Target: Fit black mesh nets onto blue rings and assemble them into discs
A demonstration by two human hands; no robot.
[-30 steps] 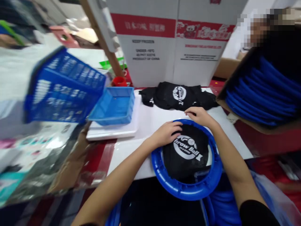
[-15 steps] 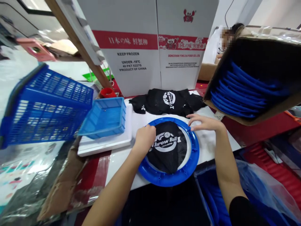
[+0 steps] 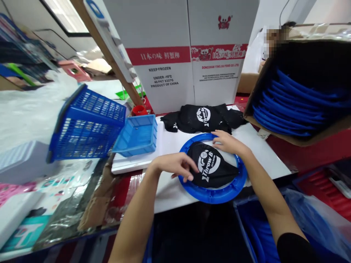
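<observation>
A blue plastic ring (image 3: 211, 196) lies on the white table top. Inside it rests a black mesh cloth (image 3: 226, 171) with a white "Throw Ball" print, bunched so that a gap shows along the upper right. My left hand (image 3: 179, 167) hovers over the ring's left side, fingers apart and curved. At the ring's upper right, my right hand (image 3: 226, 141) has its fingers spread near the rim and the cloth's edge. Behind the ring, more black printed cloths (image 3: 204, 118) lie in a row.
Left of the ring are a light blue tray (image 3: 137, 137) on a white slab and a tilted blue basket (image 3: 90, 124). A white carton (image 3: 175, 29) stands behind. At right, an open box holds blue rings (image 3: 290, 106); a lined blue bin (image 3: 246, 223) stands below.
My left hand has opened and drawn off the cloth. The cloth has turned and sits differently inside the ring. My right hand has moved inward over the rim. The view has shifted left.
</observation>
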